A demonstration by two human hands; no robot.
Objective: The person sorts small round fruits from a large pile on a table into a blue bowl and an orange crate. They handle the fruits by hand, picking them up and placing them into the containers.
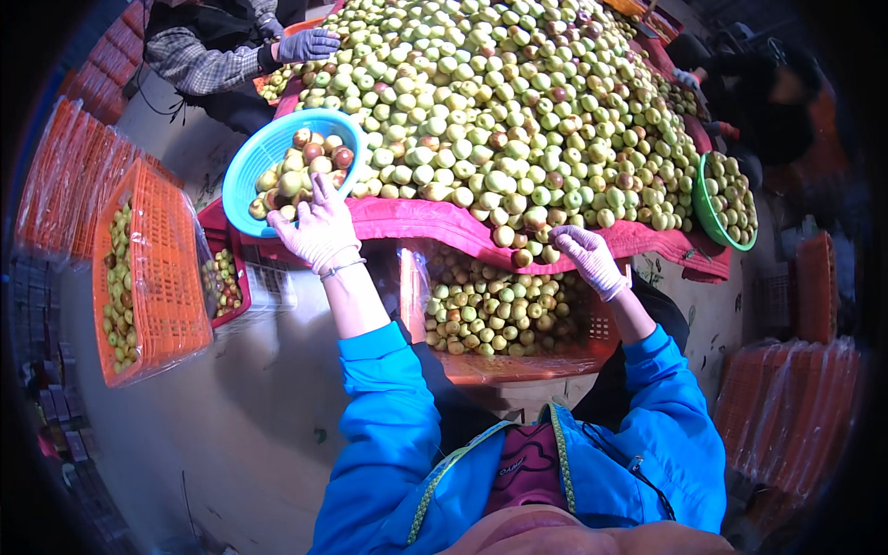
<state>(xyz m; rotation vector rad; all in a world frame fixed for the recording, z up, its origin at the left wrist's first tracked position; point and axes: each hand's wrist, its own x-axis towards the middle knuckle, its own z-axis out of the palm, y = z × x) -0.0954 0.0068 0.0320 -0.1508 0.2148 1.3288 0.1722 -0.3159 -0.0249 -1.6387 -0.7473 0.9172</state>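
Note:
My left hand [318, 229], in a pale knit glove, is over the near rim of a blue plastic basket [239, 170]. Its fingers are spread above the green and red-brown jujubes [291, 182] inside, and nothing shows gripped in them. At the front edge of a large heap of mostly green jujubes [479, 104], my gloved right hand [590, 260] has its fingertips beside a few fruits. Whether it grips one is hidden. The heap lies on a red padded cloth [416, 218]. Below that edge, in front of me, sits an orange crate [479, 371] of jujubes.
A green basket [704, 201] of jujubes is at the right edge. To the left stand a filled orange crate [166, 277] and a red crate [239, 309]. A co-worker's gloved hand [309, 45] touches the heap at upper left; another person's hand [687, 78] is at upper right.

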